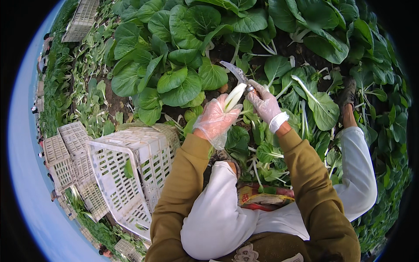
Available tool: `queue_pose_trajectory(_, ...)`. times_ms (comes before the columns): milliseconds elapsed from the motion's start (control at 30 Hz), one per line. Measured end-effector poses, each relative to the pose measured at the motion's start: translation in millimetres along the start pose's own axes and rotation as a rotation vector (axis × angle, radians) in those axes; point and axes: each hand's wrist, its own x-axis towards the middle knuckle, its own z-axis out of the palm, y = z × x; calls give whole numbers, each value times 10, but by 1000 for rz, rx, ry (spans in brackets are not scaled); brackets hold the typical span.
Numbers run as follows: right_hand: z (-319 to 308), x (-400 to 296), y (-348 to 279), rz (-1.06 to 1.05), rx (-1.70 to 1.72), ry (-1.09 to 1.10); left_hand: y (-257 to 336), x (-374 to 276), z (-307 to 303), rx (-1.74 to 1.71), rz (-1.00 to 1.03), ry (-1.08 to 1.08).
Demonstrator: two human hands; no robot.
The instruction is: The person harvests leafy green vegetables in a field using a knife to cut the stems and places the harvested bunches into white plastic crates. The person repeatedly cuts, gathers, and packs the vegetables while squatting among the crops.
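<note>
My left hand (217,116), in a clear plastic glove, grips a leafy green by its pale stalks (234,97), whose trimmed base points up and to the right. Its leaves are mostly hidden under the hand. Just right of that base, my right hand (264,101) wears a thin translucent glove and holds a curved knife (238,72) by its short wooden handle; the blade reaches up to the left. Broad-leaved bok choy plants (183,82) stand rooted beyond both hands, and loose leaves (322,108) lie on the soil to the right.
A white slatted plastic crate (114,144) lies tipped beside my left arm, with another crate (57,152) stacked among several behind it. A red and yellow printed sack (265,196) is between my legs. Distant people appear along the left rim.
</note>
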Motion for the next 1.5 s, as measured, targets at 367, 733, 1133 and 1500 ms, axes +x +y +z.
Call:
queue_pose_trajectory(367, 672, 1162, 770, -75, -641, -197, 396, 1613, -135, 1320, 17, 9)
queue_pose_trajectory(733, 270, 1240, 211, -150, -435, 45, -467, 1664, -1240, 1620, 13, 341)
queue_pose_trajectory(1133, 732, 2216, 217, -82, -629, -31, -576, 1711, -1255, 1622, 68, 387)
queue_pose_trajectory(1500, -187, 1096, 691, -96, -175, 87, -62, 1011, -744, 1291, 319, 472)
